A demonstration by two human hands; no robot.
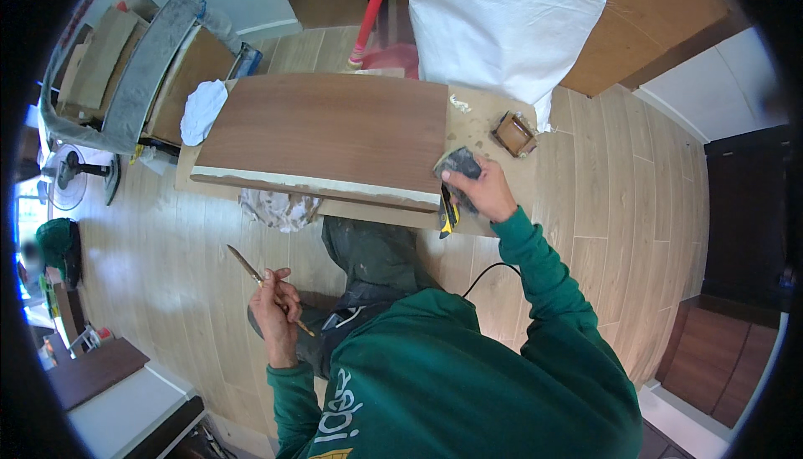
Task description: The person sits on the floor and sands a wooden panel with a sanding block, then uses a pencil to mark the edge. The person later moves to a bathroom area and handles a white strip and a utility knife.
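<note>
My left hand [276, 304], held low over the floor to the left of my legs, is closed round a slim, pointed brush-like tool [242, 262]. Its tip points up and left, away from the board. In my right hand [488, 191] is a dark grey sanding pad [460, 162], at the right end of a brown wood-grain board [335, 124]. A whitish, uneven strip [318, 185] runs along the board's near edge. Just below the pad lies a yellow and black utility knife [450, 218], partly hidden by the hand.
Cardboard [523, 176] lies beneath the board. On it stands a small square container [514, 135] with brown contents. A white cloth [203, 113] rests at the board's left end, a stained rag [280, 210] below. A large white sack [506, 24] stands behind; a fan [71, 170] is far left.
</note>
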